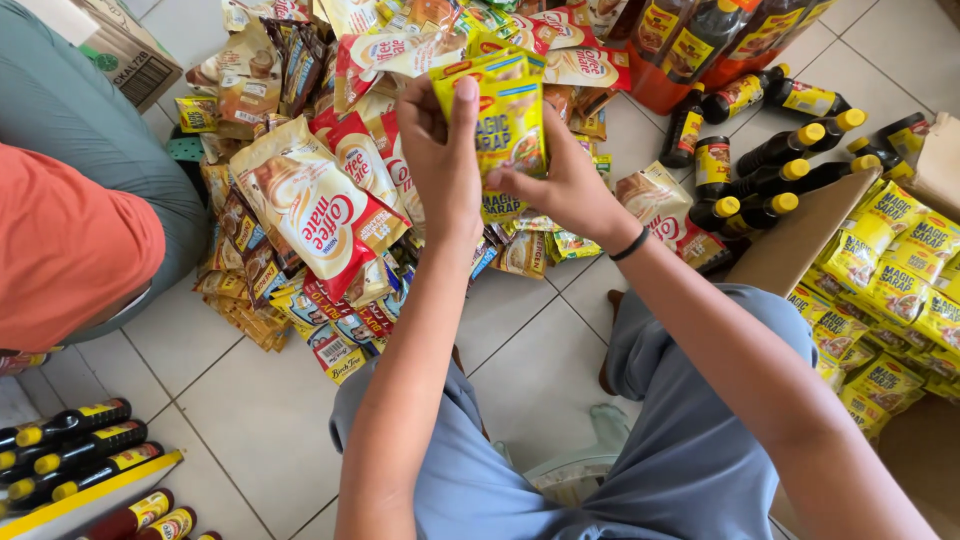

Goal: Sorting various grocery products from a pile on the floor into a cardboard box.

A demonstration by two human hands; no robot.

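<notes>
two hands (440, 150), perhaps ten dark bottles (770, 180) — sachets uncountable

Yellow sachets (508, 125) hanging upright.
They are being pinched at top and side, hovering above the pile of packets (330, 200).

Your arms are bare; a thin black band (630, 245) circles your right wrist (622, 232), and grey-blue shorts (690, 450) cover both legs below that band.
</notes>
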